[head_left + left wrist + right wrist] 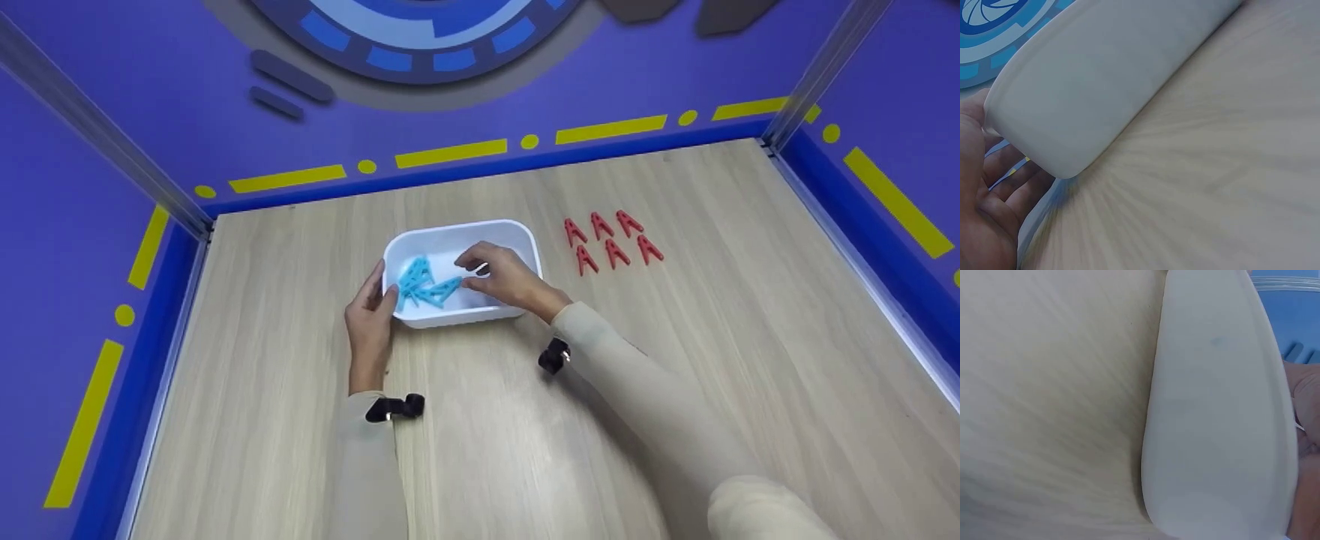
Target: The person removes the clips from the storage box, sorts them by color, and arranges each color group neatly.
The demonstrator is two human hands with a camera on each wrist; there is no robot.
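Now both forearms, in pale beige sleeves, reach forward across the wooden tabletop (675, 390) toward a white tub (517, 231) that sits near the middle of the tabletop, somewhat toward its far edge. The left hand (369, 319) lies along the tub's left wall, fingers fairly straight and pointing away from the person, thumb up against the rim; its fingers are relaxed rather than curled round anything, and they touch the wall from outside. From the left wrist view the palm (982, 214) shows open beside the tub's rounded corner (1072, 112). The right hand (504, 276) reaches over the tub's near right part, wrist bent, with thumb and forefinger curled toward each other above the tub floor. Something small and pale shows between those fingertips, yet I cannot tell what it is, nor whether the hand truly pinches it. The right wrist view shows only the tub's outer wall (1219, 416) close up and a little of the hand behind it.

Inside the tub, toward its left half, lies a loose heap of light blue clothes pegs (424, 285), overlapping one another. To the right of the tub, well apart from it and nearer the far right corner, six red clothes pegs (611, 241) lie flat on the tabletop in two neat rows of three.
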